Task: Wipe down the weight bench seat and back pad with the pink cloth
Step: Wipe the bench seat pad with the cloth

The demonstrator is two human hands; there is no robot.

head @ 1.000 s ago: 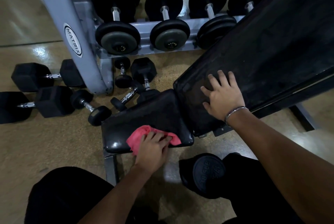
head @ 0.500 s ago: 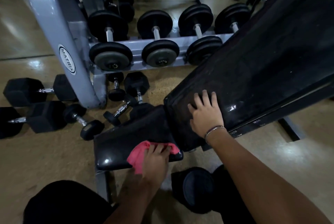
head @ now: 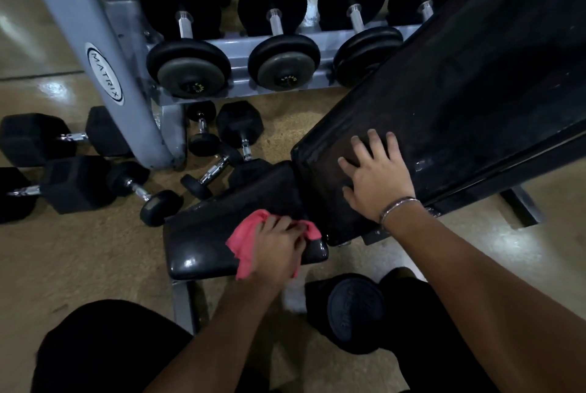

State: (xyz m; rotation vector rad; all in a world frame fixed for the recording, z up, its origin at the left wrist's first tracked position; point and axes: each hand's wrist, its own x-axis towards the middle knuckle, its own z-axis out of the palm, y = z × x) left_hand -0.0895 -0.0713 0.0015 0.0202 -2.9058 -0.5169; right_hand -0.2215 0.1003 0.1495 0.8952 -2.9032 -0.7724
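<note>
The seat (head: 215,234) lies just left of the back pad (head: 459,101). The cloth (head: 244,242) is on the seat's near right edge, under the left hand (head: 279,254). The right hand (head: 379,181) rests on the back pad's lower end. A rack (head: 104,53) stands behind, with dumbbells (head: 79,183) on the floor (head: 79,266) beside it.

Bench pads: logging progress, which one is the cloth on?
The short seat pad, under the left hand gripping the pink cloth; the long inclined back pad bears only the right hand.
</note>
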